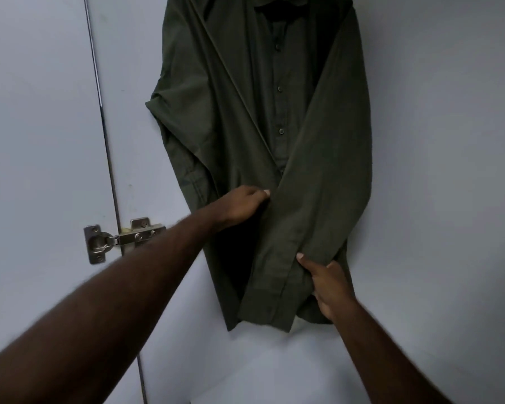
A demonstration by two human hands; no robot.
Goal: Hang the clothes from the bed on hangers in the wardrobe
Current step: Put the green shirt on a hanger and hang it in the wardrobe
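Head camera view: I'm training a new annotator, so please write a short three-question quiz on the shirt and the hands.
1. True or false: the dark green shirt lies flat on a bed.
2. Multiple choice: the right hand grips A) a hanger, B) the shirt's sleeve near its cuff, C) a door handle.
3. Short answer: what metal part sits on the door edge, left of the shirt in the picture?

Key
1. False: it hangs upright against a white panel.
2. B.
3. The hinge.
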